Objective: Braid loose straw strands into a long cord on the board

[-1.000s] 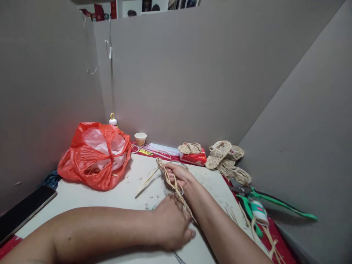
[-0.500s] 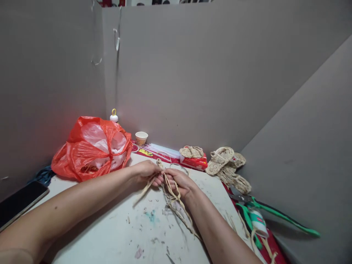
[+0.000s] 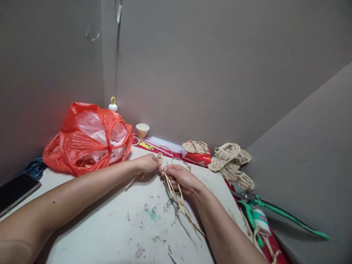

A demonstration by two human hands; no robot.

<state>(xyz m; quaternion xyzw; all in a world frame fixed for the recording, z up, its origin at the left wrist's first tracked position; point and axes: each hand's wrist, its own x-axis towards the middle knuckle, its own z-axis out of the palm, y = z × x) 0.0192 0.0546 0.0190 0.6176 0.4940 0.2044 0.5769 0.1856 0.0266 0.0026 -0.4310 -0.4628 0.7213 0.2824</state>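
Both hands meet over the far part of the white tabletop (image 3: 115,220). My left hand (image 3: 148,164) is closed, its fingers gripping the straw braid (image 3: 160,157) whose knotted end sticks up just past the fingertips. A short straw end pokes out below that hand. My right hand (image 3: 180,176) is closed on the loose straw strands (image 3: 176,200), thumb and forefinger pinched beside the braid. The strands trail toward me across the table. A thin metal ring (image 3: 181,161) lies just beyond the right hand. The fingertips partly hide where braid and strands join.
An orange plastic bag (image 3: 90,139) and a phone (image 3: 18,192) sit at left. Behind stand a paper cup (image 3: 142,131) and a red packet (image 3: 198,158) with a small woven sandal (image 3: 194,147). More woven sandals (image 3: 228,154), green-handled shears (image 3: 297,218) and a white-green bottle (image 3: 261,221) are at right.
The hands have drawn slightly apart, and the left has turned so its back shows more. The straw strands now hang straighter below the right hand. The view has tilted downward a little.
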